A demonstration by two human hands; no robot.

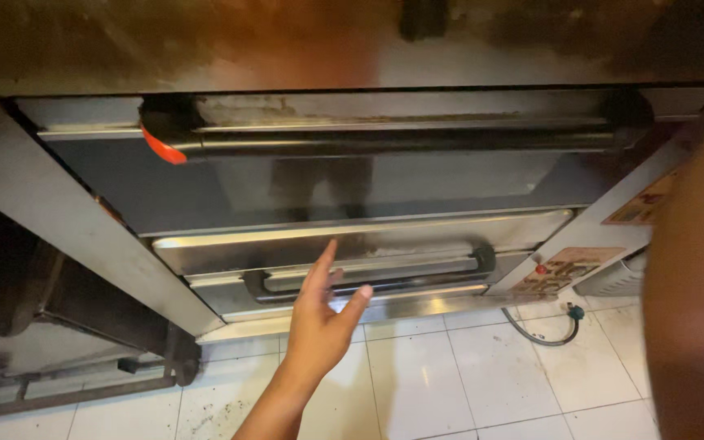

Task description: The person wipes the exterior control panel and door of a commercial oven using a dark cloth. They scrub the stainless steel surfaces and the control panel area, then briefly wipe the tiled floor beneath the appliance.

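Head view: left hand is out in front, fingers spread, grip holding nothing, reaching toward the lower oven door handle. Fingertips sit just short of the bar, near its middle; I can't tell if they touch. The lower oven door looks shut, its handle running across between two dark end brackets, low and close to the white tiled floor.

Upper oven door is above with its own long dark handle, red tip at the left end. A grey hose lies on the tiles at right.

Right arm is a blurred mass at the right edge; the hand itself isn't in view.

My read for doing this well: wrap the fingers fully under the bar near its centre, thumb over the top, and pull evenly so the door doesn't rack. Metal may be hot, so I'd test with a brief touch first.
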